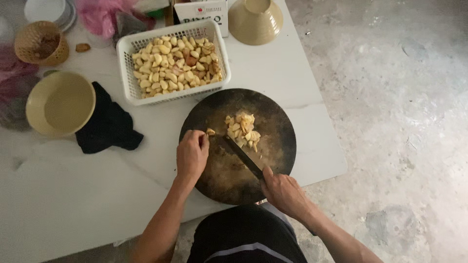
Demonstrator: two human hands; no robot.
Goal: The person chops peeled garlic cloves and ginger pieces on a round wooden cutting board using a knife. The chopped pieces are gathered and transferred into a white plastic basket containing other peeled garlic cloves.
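From my seat I start nearest the body: the right hand [284, 192] is closed around the handle of a knife [242, 156], whose dark blade runs up and to the left from the fingers across a round dark cutting board [273, 122]. The blade's far end lies just short of the left fingertips. The left hand [191, 155] rests on the board, its fingers curled and pinched on a single garlic clove [210, 131] that peeks out just beyond the fingertips.

I judge the step in hand to be feeding one clove to the blade for chopping. The next move, as I read it, calls for the clove to be held flat and steady, the left fingertips tucked back from the edge, and the blade brought down on it without sliding toward the thumb.

Just past the blade, to the right of the left fingers, sits a small pile of cut garlic pieces [242, 130]. Farther beyond the fingers, touching the board's far edge, is a white plastic basket [127, 78] full of peeled cloves. To the left of the left hand, apart from it, lie a black cloth [109, 127] and a yellow bowl [34, 100], all on the white table [73, 185].
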